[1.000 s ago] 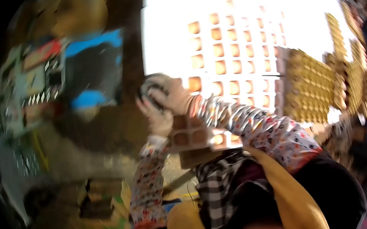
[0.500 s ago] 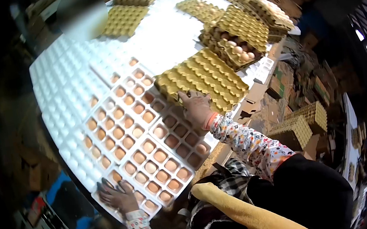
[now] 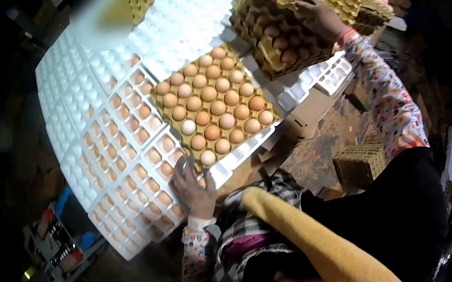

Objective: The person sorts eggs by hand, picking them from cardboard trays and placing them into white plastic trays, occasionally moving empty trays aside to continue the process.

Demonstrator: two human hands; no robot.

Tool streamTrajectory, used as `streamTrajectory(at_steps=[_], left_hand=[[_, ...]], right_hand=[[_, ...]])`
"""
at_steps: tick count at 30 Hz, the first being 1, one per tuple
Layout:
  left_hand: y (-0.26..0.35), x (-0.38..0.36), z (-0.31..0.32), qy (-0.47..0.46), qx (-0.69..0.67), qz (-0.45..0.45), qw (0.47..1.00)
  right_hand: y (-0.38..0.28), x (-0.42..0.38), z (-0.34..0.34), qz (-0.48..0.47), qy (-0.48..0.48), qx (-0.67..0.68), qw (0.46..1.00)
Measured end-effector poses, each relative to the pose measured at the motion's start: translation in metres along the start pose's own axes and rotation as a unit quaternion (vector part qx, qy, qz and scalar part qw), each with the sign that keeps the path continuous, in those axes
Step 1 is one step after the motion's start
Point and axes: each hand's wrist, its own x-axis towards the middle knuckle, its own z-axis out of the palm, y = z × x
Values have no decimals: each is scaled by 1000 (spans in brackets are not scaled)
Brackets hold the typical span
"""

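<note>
**A:** ok so where's each hand? The left hand (image 3: 193,186) looks flat to me, fingers spread apart, resting on the near corner of the cardboard egg tray (image 3: 213,104), right where it overlaps the white plastic trays (image 3: 119,155).

**B:** yep, palm down, not clamped on anything, fingertips on the tray's edge at about 7 o'clock of the tray. The tray itself sits dead center of the table, full of brown eggs (image 3: 208,95), with one pale egg (image 3: 187,127) on its left side.

**A:** and the right hand (image 3: 322,19)?

**B:** way up at 1 o'clock, arm stretched out in that patterned sleeve (image 3: 391,102). It's on a stack of cardboard trays (image 3: 280,31) that sits tilted, eggs showing in the lower layer. Fingers curl over the stack's near edge, but I can't tell how tight the grip is.

**A:** the white trays at 9 o'clock hold brown eggs too, in square cells. Further back, around 11 to 12, they're turned over, bumps up.

**B:** also more cardboard trays (image 3: 363,163) down at 4 o'clock, off the table, well apart from both hands.
</note>
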Motion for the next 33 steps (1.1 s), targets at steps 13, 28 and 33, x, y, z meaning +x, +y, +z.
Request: streamTrajectory(at_steps=[13, 28, 33], left_hand=[[115, 94, 80, -228, -322, -197, 897], [84, 150, 86, -289, -289, -218, 886], [92, 175, 70, -225, -540, -343, 735]], right_hand=[[-115, -142, 136, -154, -196, 223, 942], [-115, -84, 136, -81, -243, 238, 937], [-94, -91, 131, 184, -293, 777, 526]])
